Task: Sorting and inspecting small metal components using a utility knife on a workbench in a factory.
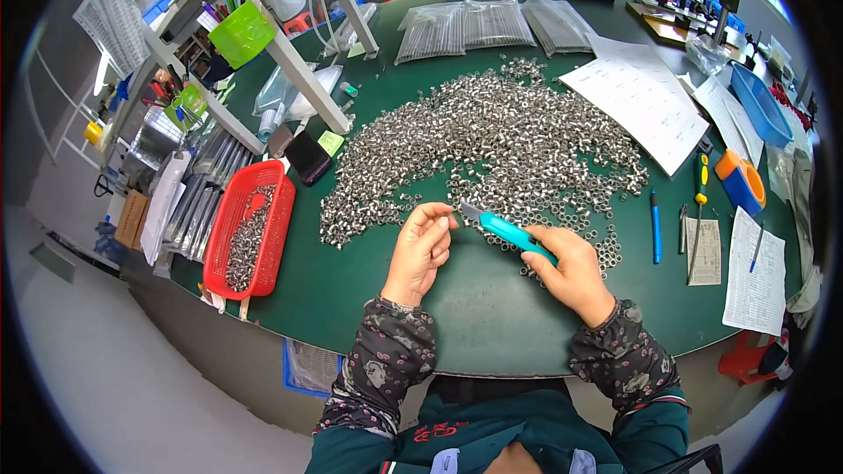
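Head view: R hand (571,272) holds a teal utility knife (518,235) in a firm grip, fingers wrapped round the handle's rear end. Its blade (471,210) sticks out up-left, tip just beside the L hand (421,250). L thumb + forefinger are drawn close in a narrow pinch, other fingers curled — can't tell what, if anything, is btwn them. Both wrists are in dark floral sleeve covers (386,355).

Knife's above the green tabletop (492,333), at the near edge of a big spread of small metal rings (509,123); a few loose ones lie below the knife + near the R hand.

L side: red plastic basket (279,237) w/ more small metal pcs inside; a black open box (307,158) just beyond, w/ a yellow-green notepad (331,142) beside it. Far side: clear bags of thin rods (430,32).

R side: printed sheets (645,105) next to the spread, then a blue pen (656,226), a yellow-handled screwdriver (702,177) and an orange-and-blue tape dispenser (740,182). Blue tray (762,105) sits farther back — near the R rim.
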{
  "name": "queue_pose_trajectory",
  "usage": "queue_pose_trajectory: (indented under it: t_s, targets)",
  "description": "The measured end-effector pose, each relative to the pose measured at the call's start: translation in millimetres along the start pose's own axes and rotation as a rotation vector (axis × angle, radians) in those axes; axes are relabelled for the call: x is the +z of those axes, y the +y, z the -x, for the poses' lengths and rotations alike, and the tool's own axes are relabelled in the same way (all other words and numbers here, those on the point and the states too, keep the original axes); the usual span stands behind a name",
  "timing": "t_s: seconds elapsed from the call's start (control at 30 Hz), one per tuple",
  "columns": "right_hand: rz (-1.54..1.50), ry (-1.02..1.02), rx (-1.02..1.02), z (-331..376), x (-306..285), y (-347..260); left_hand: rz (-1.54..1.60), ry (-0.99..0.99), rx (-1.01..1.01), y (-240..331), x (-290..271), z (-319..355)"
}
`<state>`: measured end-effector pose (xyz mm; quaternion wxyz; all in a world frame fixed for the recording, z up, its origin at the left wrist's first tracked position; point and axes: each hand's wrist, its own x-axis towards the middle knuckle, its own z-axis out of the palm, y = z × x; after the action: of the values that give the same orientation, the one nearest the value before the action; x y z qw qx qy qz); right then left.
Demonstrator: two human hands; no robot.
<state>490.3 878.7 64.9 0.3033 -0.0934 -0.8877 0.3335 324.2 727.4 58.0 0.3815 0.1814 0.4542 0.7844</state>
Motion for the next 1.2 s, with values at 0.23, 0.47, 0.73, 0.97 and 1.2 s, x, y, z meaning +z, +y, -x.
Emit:
queue_pose_trajectory:
  t_s: [0.23, 0.47, 0.73, 0.97, 1.2]
  targets:
    - [-0.043, -0.136, 0.056, -1.2, -2.6, -6.7, 0.094, -0.025, -0.011, -1.1, -5.3, -2.3]
    - [-0.057, -0.160, 0.052, -1.4, -2.3, -7.4, 0.064, 0.002, 0.002, -3.2, -4.3, -3.1]
    - [-0.095, -0.200, 0.071, 0.3, -0.8, -3.0, 0.060, -0.022, 0.001, -4.4, -3.7, -1.6]
    - [-0.019, -0.186, 0.076, -0.3, -3.9, -7.4, 0.039, -0.003, 0.004, -9.2, -7.2, -2.9]
    - [0.109, -0.145, 0.031, 0.0, -3.3, -9.9, -0.008, 0.041, -0.001, -9.7, -7.9, -3.2]
